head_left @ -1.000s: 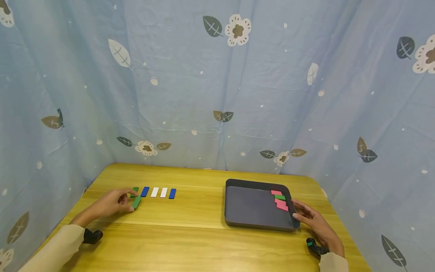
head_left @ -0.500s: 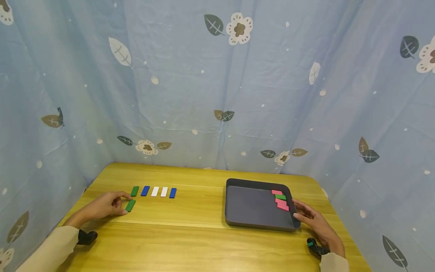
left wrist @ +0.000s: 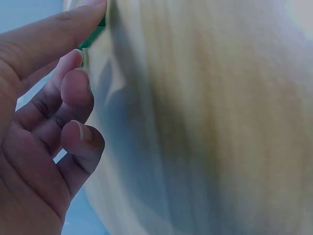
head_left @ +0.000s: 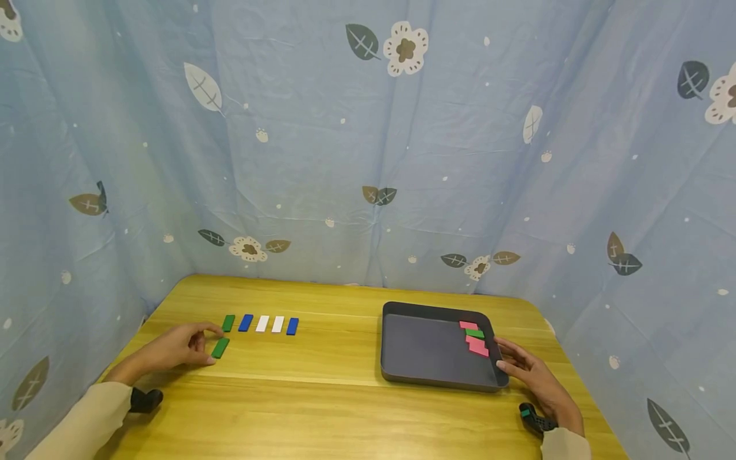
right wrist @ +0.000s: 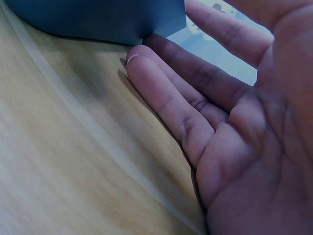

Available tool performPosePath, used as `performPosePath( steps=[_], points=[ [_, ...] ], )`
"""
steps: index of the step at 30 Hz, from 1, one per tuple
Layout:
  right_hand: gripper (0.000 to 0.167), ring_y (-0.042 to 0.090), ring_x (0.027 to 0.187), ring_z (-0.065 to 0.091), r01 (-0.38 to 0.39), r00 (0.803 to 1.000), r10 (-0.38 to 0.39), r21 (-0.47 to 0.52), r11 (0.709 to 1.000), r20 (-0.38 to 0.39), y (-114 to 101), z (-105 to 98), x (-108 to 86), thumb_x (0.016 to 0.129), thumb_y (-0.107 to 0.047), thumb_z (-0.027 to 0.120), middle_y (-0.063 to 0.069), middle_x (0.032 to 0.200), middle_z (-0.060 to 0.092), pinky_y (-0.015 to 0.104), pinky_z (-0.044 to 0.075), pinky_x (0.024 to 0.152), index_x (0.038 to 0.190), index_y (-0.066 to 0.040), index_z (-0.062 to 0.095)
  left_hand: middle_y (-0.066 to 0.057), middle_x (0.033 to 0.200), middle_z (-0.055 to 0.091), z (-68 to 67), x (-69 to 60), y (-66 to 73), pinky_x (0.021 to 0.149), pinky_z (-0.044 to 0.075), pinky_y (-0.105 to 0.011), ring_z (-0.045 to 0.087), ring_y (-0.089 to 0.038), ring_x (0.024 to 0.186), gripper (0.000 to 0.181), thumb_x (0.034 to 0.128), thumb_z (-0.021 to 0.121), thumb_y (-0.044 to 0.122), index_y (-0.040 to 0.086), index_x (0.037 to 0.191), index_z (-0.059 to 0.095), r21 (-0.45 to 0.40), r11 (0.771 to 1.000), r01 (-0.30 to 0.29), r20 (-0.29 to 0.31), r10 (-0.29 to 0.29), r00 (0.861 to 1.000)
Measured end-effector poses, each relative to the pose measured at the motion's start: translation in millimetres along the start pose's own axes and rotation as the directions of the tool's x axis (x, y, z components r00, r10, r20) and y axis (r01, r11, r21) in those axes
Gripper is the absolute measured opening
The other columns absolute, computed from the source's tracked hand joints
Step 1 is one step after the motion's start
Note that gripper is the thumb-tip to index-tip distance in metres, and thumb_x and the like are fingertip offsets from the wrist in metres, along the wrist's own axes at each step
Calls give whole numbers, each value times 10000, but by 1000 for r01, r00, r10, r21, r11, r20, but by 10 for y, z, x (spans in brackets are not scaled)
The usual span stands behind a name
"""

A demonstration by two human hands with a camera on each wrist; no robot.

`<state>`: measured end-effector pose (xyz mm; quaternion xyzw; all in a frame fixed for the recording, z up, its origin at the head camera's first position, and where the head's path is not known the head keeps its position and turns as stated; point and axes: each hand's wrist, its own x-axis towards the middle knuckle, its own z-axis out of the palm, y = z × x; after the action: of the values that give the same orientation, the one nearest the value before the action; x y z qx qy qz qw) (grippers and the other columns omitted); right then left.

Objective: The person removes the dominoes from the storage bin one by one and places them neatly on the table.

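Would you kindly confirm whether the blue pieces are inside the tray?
No, both blue pieces lie on the table, outside the tray.

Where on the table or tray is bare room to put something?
Bare: the table between the wrist devices, and between the rightmost blue tile and the tray; the tray's left half. Crowded: beside the left hand, with two green tiles; the tray's right side, with pink tiles and another green tile.

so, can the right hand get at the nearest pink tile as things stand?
Likely yes: the right hand is at the right edge of the tray, the nearest pink tile lies just inside, and the open top leaves the way free.
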<state>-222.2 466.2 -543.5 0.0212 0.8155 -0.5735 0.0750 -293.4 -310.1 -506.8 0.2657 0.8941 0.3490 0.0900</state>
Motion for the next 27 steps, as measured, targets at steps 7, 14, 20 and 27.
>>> performPosePath(
  steps=[7, 14, 20, 27],
  points=[
    [658, 399, 1403, 423, 3, 1000, -3, -9, 1000, -8, 6, -6, -2, 1024, -297, 669, 179, 1580, 402, 491, 445, 1076, 1607, -221, 375, 22, 799, 582, -43, 136, 207, 586, 457, -273, 514, -76, 651, 525, 889, 830, 224, -8, 1309, 617, 53, 999, 9, -44, -7, 999],
    [654, 387, 1400, 435, 13, 1000, -13, 5, 1000, -2, 11, 2, 14, 1025, -289, 668, 176, 1575, 412, 344, 490, 1009, 1607, -218, 377, 21, 794, 582, -18, 465, 450, 592, 454, -277, 511, -97, 632, 491, 920, 801, 224, 25, 1331, 618, 76, 997, -32, -37, 34, 999],
    [681, 396, 1407, 428, -1, 1000, 1, 17, 1000, -6, 16, 15, 16, 1012, -297, 688, 177, 1583, 403, 347, 492, 1015, 1608, -206, 372, 29, 818, 596, 102, 821, 694, 599, 467, -294, 528, -128, 646, 415, 937, 785, 235, 119, 1311, 649, 82, 994, -71, -44, 74, 996],
    [659, 393, 1408, 427, -1, 1000, 2, 15, 1000, -11, 21, 2, 18, 1017, -297, 680, 169, 1575, 416, 395, 479, 1041, 1602, -226, 384, 41, 853, 615, 250, 1281, 1016, 634, 482, -310, 553, -138, 671, 392, 973, 742, 295, 155, 1329, 656, 66, 982, -177, -35, 180, 983]
  ],
)
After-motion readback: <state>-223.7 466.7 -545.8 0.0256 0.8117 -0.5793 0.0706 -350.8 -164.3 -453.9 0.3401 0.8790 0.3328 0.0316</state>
